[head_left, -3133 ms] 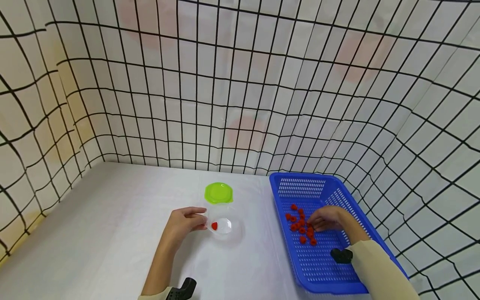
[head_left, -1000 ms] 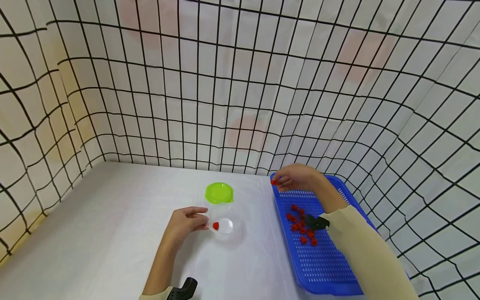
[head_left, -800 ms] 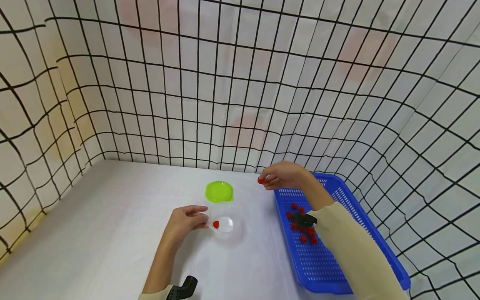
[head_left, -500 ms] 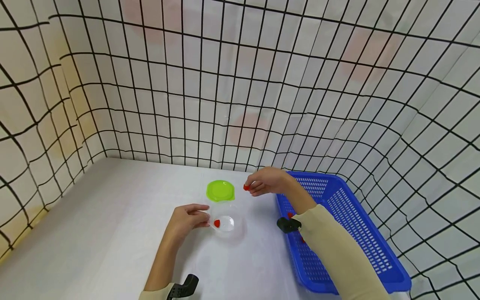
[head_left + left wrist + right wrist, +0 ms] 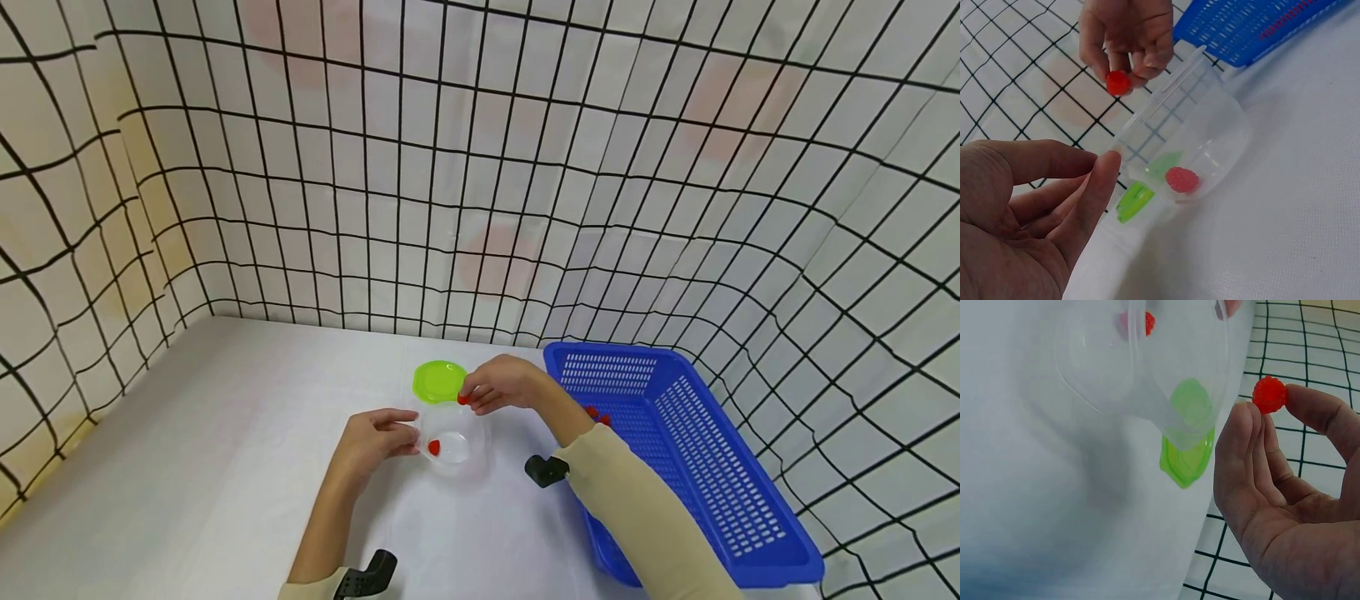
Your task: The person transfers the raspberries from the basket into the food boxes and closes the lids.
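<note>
My left hand (image 5: 372, 442) pinches the near-left rim of a clear plastic container (image 5: 1222, 119) between thumb and forefinger. Inside the container, on its bottom, lies one red raspberry (image 5: 1182, 180). A second raspberry (image 5: 1269, 395) is pinched between the thumb and fingertips of my right hand (image 5: 506, 385), above the container's far right rim. Just behind the container a bright green lid (image 5: 438, 381) lies on the white table; the right fingertips overlap its edge in the head view.
A blue perforated basket (image 5: 720, 467) stands on the right, with more raspberries (image 5: 598, 416) in it, mostly hidden by my right sleeve. Black wire mesh (image 5: 435, 208) encloses the white table (image 5: 225, 433) at the back and sides.
My right hand picked a raspberry out of the basket and carried it left, over the basket's edge, to the container. The left hand has stayed at the container's rim.
</note>
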`<control>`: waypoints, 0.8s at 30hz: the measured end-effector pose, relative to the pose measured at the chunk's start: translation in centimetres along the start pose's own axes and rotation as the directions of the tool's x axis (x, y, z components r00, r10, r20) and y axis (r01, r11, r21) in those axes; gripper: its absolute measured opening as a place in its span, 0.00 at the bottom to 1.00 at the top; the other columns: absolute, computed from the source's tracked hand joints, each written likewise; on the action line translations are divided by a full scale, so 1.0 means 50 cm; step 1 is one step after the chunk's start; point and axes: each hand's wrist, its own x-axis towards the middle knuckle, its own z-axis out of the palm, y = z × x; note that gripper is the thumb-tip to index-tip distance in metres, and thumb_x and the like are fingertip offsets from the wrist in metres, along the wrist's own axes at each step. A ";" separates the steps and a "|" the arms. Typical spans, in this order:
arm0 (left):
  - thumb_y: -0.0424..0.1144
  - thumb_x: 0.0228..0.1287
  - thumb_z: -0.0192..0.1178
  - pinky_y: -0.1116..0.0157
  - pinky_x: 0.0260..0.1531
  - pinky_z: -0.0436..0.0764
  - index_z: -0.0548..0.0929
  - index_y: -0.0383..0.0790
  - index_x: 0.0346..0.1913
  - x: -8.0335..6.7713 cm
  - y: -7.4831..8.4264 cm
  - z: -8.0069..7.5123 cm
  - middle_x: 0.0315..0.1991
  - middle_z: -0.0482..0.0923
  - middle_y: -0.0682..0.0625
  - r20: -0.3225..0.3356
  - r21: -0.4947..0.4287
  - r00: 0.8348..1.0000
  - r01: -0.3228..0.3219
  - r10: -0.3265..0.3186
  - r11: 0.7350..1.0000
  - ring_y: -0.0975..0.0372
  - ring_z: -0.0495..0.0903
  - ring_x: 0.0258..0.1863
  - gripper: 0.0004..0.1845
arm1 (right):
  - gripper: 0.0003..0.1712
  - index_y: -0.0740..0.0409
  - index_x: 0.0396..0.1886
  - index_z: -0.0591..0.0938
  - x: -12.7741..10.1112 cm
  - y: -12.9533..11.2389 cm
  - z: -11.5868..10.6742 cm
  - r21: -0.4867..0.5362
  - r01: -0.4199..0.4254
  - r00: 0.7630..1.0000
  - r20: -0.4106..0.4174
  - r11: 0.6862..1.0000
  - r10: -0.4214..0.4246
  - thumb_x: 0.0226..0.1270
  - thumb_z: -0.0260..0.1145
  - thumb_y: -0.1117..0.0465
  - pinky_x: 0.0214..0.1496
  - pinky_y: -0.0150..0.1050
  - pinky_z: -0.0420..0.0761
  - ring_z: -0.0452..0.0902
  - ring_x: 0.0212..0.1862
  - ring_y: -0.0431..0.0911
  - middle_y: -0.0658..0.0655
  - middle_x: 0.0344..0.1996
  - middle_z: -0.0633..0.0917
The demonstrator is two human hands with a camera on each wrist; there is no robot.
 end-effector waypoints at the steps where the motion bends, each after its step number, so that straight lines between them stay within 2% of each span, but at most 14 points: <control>1: 0.29 0.63 0.66 0.63 0.40 0.89 0.86 0.31 0.52 0.000 0.000 0.000 0.37 0.88 0.38 0.000 0.001 1.000 -0.001 0.001 1.000 0.55 0.89 0.29 0.14 | 0.14 0.68 0.44 0.86 0.002 0.001 0.004 -0.003 0.002 1.000 -0.006 1.000 -0.002 0.64 0.71 0.62 0.45 0.38 0.89 0.85 0.37 0.50 0.61 0.36 0.88; 12: 0.30 0.63 0.67 0.62 0.40 0.90 0.87 0.31 0.52 -0.001 0.000 0.000 0.38 0.88 0.37 0.001 0.000 1.000 -0.008 0.008 1.000 0.55 0.89 0.29 0.14 | 0.13 0.66 0.42 0.87 0.013 0.014 0.031 -0.014 -0.001 0.999 -0.036 1.000 0.000 0.63 0.71 0.60 0.42 0.34 0.88 0.83 0.34 0.47 0.58 0.35 0.88; 24: 0.30 0.63 0.66 0.63 0.40 0.89 0.87 0.31 0.52 -0.001 0.002 0.001 0.37 0.89 0.40 -0.003 0.018 1.000 -0.007 0.007 1.000 0.55 0.89 0.29 0.14 | 0.13 0.66 0.44 0.87 0.019 0.020 0.030 -0.019 -0.014 1.000 -0.027 1.000 0.013 0.65 0.72 0.60 0.44 0.34 0.88 0.84 0.40 0.50 0.58 0.36 0.88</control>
